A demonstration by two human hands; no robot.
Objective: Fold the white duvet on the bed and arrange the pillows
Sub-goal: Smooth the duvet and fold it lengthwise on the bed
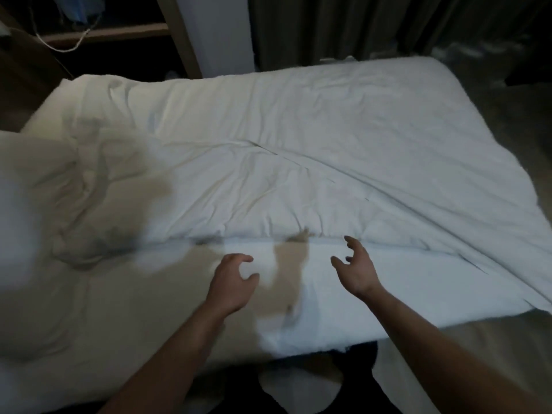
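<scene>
Bed [298, 330] fills view; dark curtains [358, 28] beyond. White duvet [298, 130] spread ahead of hands, folded edge just beyond fingertips. Left hand [231, 282] and right hand [355, 268] loosely curled, empty. Pillow [44, 189] left of left hand.

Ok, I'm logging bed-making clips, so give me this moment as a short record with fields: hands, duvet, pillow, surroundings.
left hand: fingers loosely curled, holds nothing, above the bed's near edge
right hand: fingers spread, holds nothing, near the duvet's edge
white rumpled fabric duvet: spread across the bed, creased, its edge running in front of the hands
white soft pillow: far left, blurred
dark hanging curtain: behind the bed
</scene>
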